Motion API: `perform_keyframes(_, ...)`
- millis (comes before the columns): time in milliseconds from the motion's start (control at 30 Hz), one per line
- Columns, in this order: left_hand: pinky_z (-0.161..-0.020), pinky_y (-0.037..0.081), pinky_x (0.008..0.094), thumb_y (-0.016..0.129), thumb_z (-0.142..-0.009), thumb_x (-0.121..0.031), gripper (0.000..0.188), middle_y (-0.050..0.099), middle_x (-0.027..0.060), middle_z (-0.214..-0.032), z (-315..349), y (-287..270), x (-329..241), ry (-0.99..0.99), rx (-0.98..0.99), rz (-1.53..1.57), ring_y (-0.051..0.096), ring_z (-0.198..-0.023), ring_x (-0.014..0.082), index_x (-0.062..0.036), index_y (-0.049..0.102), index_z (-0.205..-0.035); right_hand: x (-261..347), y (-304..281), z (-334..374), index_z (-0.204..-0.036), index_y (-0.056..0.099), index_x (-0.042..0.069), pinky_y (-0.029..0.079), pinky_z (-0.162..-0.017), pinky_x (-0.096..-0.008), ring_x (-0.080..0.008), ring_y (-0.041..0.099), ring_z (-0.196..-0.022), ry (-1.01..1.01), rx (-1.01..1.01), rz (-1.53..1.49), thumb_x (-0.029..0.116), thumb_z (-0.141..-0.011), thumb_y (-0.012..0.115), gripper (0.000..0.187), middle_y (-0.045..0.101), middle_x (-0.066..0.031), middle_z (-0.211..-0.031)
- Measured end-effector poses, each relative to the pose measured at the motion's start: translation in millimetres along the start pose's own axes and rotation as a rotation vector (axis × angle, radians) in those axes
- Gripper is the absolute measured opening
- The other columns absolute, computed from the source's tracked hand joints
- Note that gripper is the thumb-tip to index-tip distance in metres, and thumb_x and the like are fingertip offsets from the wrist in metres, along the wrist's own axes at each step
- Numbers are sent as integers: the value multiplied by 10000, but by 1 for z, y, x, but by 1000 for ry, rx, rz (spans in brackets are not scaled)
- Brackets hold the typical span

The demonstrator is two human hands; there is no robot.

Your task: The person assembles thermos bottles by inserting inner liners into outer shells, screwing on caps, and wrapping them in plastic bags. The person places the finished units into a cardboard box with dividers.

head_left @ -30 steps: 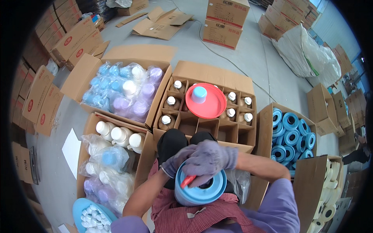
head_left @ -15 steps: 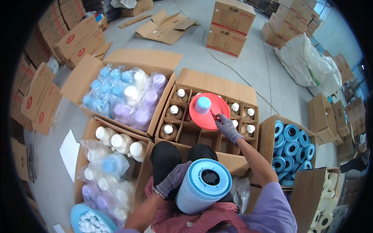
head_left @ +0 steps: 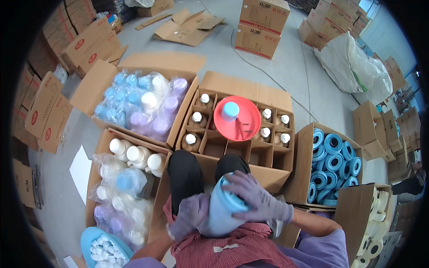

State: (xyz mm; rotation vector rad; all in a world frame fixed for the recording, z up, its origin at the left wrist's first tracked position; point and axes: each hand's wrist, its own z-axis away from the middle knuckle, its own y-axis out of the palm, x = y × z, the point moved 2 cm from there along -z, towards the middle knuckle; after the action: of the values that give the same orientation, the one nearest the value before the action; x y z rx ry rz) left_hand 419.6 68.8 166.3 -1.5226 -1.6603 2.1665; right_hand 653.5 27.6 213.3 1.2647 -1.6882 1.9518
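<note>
A light-blue thermos casing (head_left: 221,212) leans between my thighs, its ringed end tilted up and to the right. My left hand (head_left: 192,216), in a grey-purple glove, grips its left side. Over the ringed end lies my right hand (head_left: 254,196), gloved alike, its fingers curled across the rim and hiding most of the ring. Beyond my knees, a round red tray (head_left: 225,127) rests on a divided carton. In it stand a light-blue cup (head_left: 230,110) and a small red-handled tool (head_left: 241,128) whose kind I cannot make out.
The divided carton (head_left: 257,172) holds several white-capped bottles (head_left: 191,138). Left are cartons of bagged blue, white and purple parts (head_left: 134,105), white jugs (head_left: 139,155) and a blue basin (head_left: 87,243) of white caps. Right stand cartons of blue rings (head_left: 333,143) and white rings (head_left: 374,248).
My right hand has left the red-handled tool in the tray and come back to the casing's ringed end. The casing has tilted, and my left hand has shifted down slightly along it.
</note>
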Motion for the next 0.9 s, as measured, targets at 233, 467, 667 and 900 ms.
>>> perform_keyframes(233,-638,530,303,498,-1013,-229,428,660,85,-749,60,-24,-21,-471,14,478,661,-663,168,59,508,-1328,12,0,-59,-1454,424,98,287,-1147,-501,-375,364,-1397,-174,97,-132,439,-816,712,779,431,-172,-1460)
perform_keyframes(467,-423,234,185,385,-1044,-330,326,240,-82,-534,52,-54,54,-706,-462,1573,241,-418,32,-107,525,-850,-167,-41,-194,-1400,503,164,376,-1079,-525,-436,407,-1327,139,-329,383,409,-770,765,725,396,-239,-1470)
perform_keyframes(667,-627,458,333,569,-904,-291,183,431,-11,-675,-5,-39,126,-13,-656,3170,478,-618,190,-150,484,-825,-297,-46,-222,-1432,456,239,428,-1030,-537,-472,394,-1330,511,-186,547,317,-732,794,782,405,-203,-1454)
perform_keyframes(900,-547,344,227,448,-1013,-314,258,306,-92,-572,-64,-40,96,110,-507,2700,270,-484,57,-169,507,-808,-88,-39,-153,-1374,450,82,421,-1046,-382,-268,511,-1231,-307,-368,-134,249,-812,742,655,486,-148,-1373)
